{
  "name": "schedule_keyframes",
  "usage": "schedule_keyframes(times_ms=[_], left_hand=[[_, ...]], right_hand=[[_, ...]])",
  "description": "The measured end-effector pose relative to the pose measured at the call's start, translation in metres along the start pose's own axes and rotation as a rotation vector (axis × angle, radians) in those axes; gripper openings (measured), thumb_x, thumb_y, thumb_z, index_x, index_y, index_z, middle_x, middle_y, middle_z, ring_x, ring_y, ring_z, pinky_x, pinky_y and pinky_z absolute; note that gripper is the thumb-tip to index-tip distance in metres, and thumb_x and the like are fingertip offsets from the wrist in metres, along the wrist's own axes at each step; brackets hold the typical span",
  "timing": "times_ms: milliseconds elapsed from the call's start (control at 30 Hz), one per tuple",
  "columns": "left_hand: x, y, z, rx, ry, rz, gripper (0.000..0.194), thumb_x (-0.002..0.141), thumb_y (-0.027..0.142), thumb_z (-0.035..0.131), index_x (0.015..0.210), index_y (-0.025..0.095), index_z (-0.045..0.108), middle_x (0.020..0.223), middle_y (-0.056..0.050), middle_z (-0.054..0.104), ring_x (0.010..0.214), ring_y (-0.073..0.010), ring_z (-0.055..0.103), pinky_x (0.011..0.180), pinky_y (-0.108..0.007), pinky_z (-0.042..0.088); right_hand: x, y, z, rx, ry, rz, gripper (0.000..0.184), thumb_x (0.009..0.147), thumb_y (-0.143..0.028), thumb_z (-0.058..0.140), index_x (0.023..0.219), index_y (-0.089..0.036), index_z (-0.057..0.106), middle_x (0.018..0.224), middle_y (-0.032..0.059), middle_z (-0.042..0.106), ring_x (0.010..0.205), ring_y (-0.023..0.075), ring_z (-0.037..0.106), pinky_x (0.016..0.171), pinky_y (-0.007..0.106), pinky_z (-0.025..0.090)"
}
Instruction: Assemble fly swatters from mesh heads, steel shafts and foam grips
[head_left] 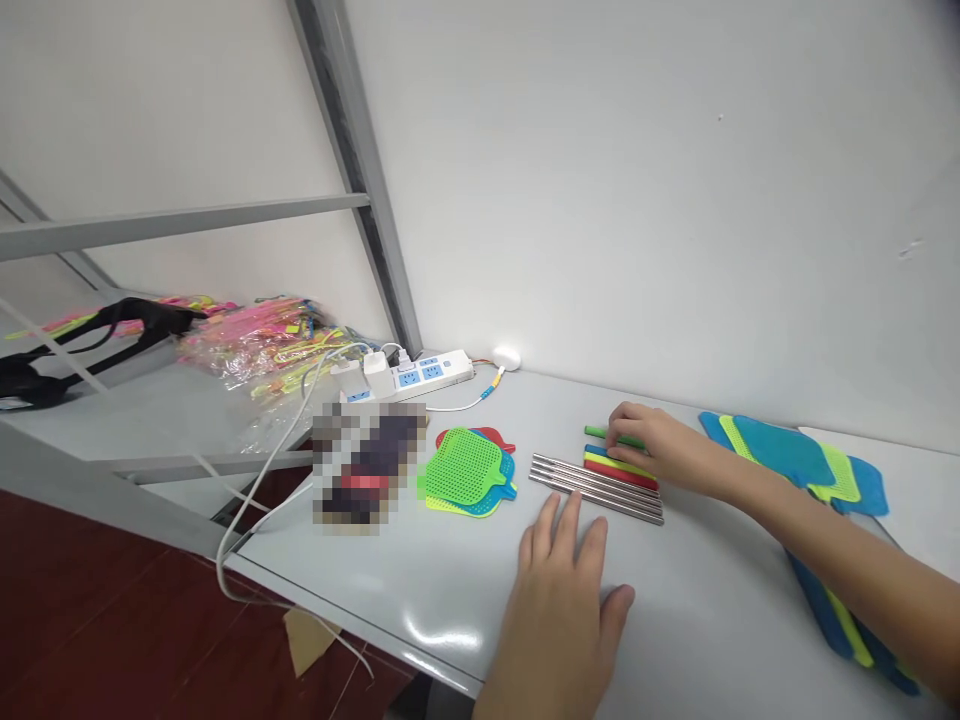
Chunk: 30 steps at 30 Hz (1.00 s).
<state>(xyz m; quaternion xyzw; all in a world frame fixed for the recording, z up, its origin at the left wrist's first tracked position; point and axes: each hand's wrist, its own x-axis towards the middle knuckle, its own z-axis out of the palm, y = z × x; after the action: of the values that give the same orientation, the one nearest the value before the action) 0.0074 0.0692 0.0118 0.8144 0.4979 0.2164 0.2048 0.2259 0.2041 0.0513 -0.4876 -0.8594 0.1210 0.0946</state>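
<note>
My right hand (651, 440) pinches a green plastic handle tube (595, 431) at the back of a row of tubes; its fingers cover the middle of it. In front lie a blue tube (596, 452), a yellow tube (611, 461) and a red tube (619, 474), side by side. Closer to me are several shiny metal rods (592, 489), roughly parallel. My left hand (561, 580) rests with fingers spread, palm down, just in front of the rods, holding nothing. Left of the rods is a pile of perforated fly swatter heads (466, 468) in green, blue, yellow and red.
More flat blue and yellow-green pieces (787, 450) lie at the right, partly behind my right arm. At the back left are a white power strip (431, 372), cables and a blurred-out object (375, 465). A side shelf holds plastic-wrapped colourful items (255, 335) and a black strap (142, 325).
</note>
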Motion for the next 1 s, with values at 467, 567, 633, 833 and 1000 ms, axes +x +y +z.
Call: schedule_keyframes(times_ms=[467,567,633,833,1000], left_hand=[[-0.003,0.005,-0.002,0.048,0.032,-0.004,0.042,0.093,0.034,0.048,0.133,0.025,0.05,0.154,-0.007,0.033,0.143,-0.0309,0.024,0.109,-0.05,0.037],[-0.005,0.004,-0.002,0.052,0.049,0.0,0.043,0.092,0.033,0.049,0.134,0.024,0.049,0.154,-0.007,0.033,0.143,-0.0304,0.024,0.11,-0.049,0.037],[-0.004,0.004,-0.002,0.054,0.042,0.004,0.045,0.092,0.033,0.05,0.136,0.025,0.047,0.155,-0.007,0.03,0.144,-0.0305,0.023,0.11,-0.049,0.037],[0.005,0.01,-0.007,0.087,-0.014,0.003,0.046,0.091,0.034,0.05,0.136,0.024,0.047,0.155,-0.008,0.03,0.144,-0.0345,0.022,0.108,-0.056,0.035],[-0.002,0.004,-0.02,0.057,0.043,0.067,0.038,0.095,0.033,0.045,0.131,0.026,0.051,0.151,-0.006,0.038,0.142,-0.0277,0.026,0.109,-0.048,0.036]], right_hand=[[0.005,0.003,0.009,-0.196,0.035,-0.057,0.031,0.092,-0.04,0.047,0.088,-0.023,0.073,0.101,0.0083,0.064,0.093,0.0226,0.058,0.081,0.038,0.039],[0.005,0.002,0.01,-0.206,0.059,-0.051,0.028,0.09,-0.038,0.05,0.084,-0.022,0.073,0.102,0.0092,0.063,0.097,0.0246,0.056,0.083,0.039,0.039],[0.005,0.001,0.009,-0.208,0.078,-0.038,0.025,0.088,-0.036,0.053,0.081,-0.021,0.071,0.102,0.0095,0.064,0.098,0.0255,0.055,0.085,0.04,0.038],[-0.002,-0.005,-0.001,-0.162,0.117,0.056,0.019,0.087,-0.032,0.053,0.083,-0.018,0.064,0.094,0.0085,0.067,0.089,0.0229,0.061,0.082,0.036,0.04],[-0.016,-0.026,-0.012,-0.059,0.168,0.179,0.023,0.094,-0.036,0.041,0.103,-0.019,0.055,0.08,0.0043,0.068,0.064,0.0178,0.061,0.058,0.027,0.039]])
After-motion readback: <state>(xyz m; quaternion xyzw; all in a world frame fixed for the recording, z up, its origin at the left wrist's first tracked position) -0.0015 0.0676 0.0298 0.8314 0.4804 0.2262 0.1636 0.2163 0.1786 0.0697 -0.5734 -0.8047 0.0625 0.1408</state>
